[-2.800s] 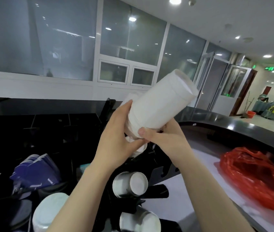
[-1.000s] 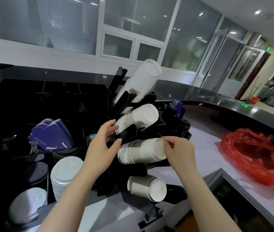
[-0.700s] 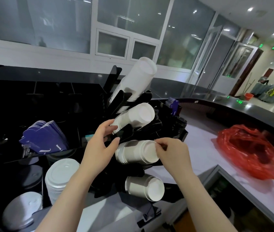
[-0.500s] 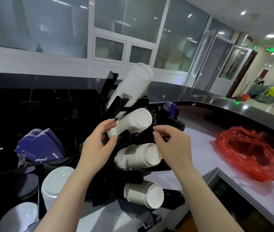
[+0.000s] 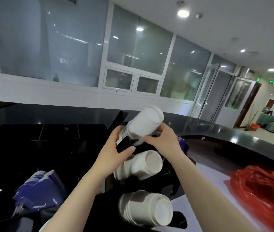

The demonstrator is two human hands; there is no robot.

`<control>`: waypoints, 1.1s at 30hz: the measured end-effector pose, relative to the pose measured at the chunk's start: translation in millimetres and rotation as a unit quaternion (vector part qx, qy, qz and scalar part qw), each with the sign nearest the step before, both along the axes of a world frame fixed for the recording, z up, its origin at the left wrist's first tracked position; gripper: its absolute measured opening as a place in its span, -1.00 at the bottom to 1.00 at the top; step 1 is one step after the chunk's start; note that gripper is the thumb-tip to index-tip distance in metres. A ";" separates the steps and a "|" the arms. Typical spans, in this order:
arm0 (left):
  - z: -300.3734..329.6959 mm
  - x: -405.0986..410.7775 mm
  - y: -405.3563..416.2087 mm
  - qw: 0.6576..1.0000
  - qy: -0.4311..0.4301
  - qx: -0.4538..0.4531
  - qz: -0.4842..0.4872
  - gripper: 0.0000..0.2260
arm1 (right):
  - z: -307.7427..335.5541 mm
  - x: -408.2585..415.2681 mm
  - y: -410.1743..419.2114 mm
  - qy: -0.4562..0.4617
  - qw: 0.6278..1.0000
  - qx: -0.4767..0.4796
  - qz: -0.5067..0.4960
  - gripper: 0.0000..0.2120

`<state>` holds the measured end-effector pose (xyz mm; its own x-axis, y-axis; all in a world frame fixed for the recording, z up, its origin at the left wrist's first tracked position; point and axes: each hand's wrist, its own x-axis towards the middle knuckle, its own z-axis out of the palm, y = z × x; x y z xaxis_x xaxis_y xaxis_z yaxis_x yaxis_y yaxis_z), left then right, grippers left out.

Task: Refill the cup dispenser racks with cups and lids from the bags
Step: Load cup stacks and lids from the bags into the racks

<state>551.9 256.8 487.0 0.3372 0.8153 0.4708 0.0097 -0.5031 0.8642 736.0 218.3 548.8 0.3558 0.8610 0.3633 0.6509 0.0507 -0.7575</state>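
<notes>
**Top stack of cups held in the black rack by both hands**

A stack of white paper cups point(image 5: 143, 126), smooth and tapered with rolled rims at its lower end, was seen tilted in the uppermost slot of the black dispenser rack point(image 5: 126, 145), its flat round base pointing up and to the right. The stack was gripped from both sides: the left hand point(image 5: 116, 153) was curled round the ribbed rim end and the glossy black arm of the rack, thumb stretched below, while the right hand point(image 5: 162, 139) was pinched on the lower right edge of the stack with bent fingers.

Just below, a second stack of cups point(image 5: 141, 165) was lodged in the next slot, its circular base turned toward the camera, and beneath that a third stack point(image 5: 147, 208) was held in a lower slot, layered rims visible along its left side.

To the left of the rack, a bundle of dark blue sleeves with white marks point(image 5: 40, 190) was fanned out in a dark compartment. To the right, a crumpled, shiny red plastic bag point(image 5: 263, 195) was laid on the pale counter surface point(image 5: 210, 174), bordered by a curved, polished black counter ledge point(image 5: 233, 139). Frosted glass panels in white frames point(image 5: 133, 56) were seen behind
</notes>
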 end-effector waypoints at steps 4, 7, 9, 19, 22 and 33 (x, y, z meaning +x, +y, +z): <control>1.6 3.0 24.9 0.998 0.043 -0.036 -0.030 -0.11 | 1.9 2.5 26.4 0.024 0.997 -0.029 0.063 -0.33; 3.2 5.2 33.0 0.996 0.065 -0.037 -0.043 -0.10 | -0.1 4.1 34.5 0.057 0.992 -0.015 0.110 -0.45; 1.9 7.3 33.8 0.997 0.063 -0.035 -0.033 -0.15 | -3.5 5.1 37.6 0.080 0.988 -0.017 0.129 -0.52; -4.1 12.3 39.4 0.997 0.072 0.001 0.021 -0.33 | -18.1 1.2 40.6 0.082 0.993 0.011 0.080 -0.49; -2.7 12.0 39.6 0.996 0.082 0.003 0.026 -0.37 | -20.0 1.5 41.5 0.079 0.994 0.023 0.068 -0.46; 9.6 5.9 33.2 0.996 0.085 -0.009 -0.030 -0.13 | -14.7 -4.6 30.0 0.148 0.985 0.047 0.078 -0.31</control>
<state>557.9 289.9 496.6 0.4595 0.7988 0.3882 0.1269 -0.4917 0.8615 731.4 248.2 534.0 0.3247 0.8808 0.3447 0.3805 0.2120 -0.9002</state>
